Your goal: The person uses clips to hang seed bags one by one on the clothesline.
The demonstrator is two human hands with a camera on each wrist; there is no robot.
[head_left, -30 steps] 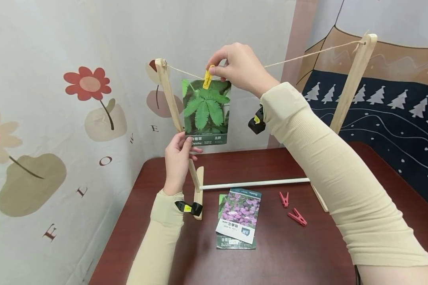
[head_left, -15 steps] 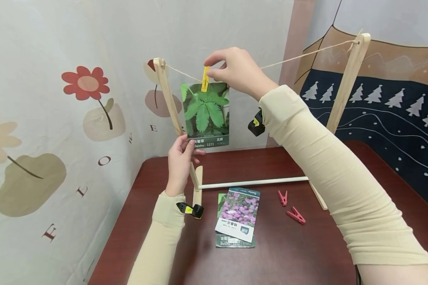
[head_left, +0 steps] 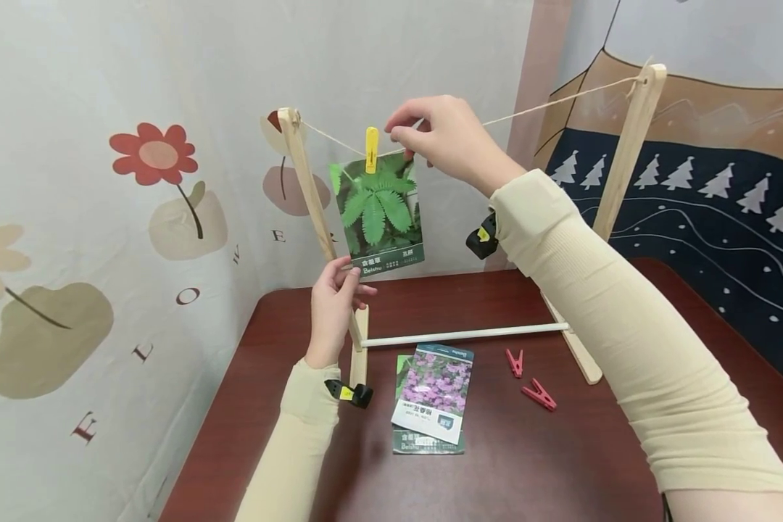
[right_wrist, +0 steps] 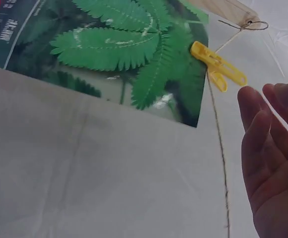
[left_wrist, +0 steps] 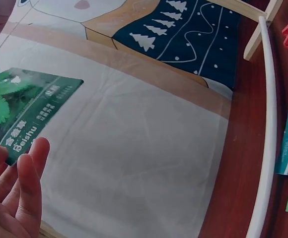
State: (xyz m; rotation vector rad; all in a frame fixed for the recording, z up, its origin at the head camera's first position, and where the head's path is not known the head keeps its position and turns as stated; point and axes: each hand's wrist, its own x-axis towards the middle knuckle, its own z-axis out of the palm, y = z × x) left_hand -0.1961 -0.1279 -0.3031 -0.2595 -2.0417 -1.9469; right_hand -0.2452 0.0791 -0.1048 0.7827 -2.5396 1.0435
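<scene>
A green seed packet (head_left: 381, 210) with a leafy plant picture hangs from a twine line (head_left: 561, 103), slightly tilted. One yellow clothespin (head_left: 371, 151) clips its top edge to the twine; the right wrist view shows the same yellow clothespin (right_wrist: 218, 64) biting over edge and string. With thumb and fingers, my left hand (head_left: 333, 308) pinches the packet's lower left corner, as the left wrist view also shows on the packet (left_wrist: 39, 106). My right hand (head_left: 453, 138) is just right of the clothespin, apart from it, fingers loosely bent and holding nothing.
Two wooden posts (head_left: 629, 152) carry the twine, joined low down by a white rod (head_left: 463, 336). On the dark red table lie a purple-flower seed packet (head_left: 433, 391) over another green packet (head_left: 427, 442), and two red clothespins (head_left: 539, 395) to their right.
My right hand has let go of the yellow clothespin and moved off to its right. The packet hangs a little lower and more tilted, my left hand still pinching its corner.
</scene>
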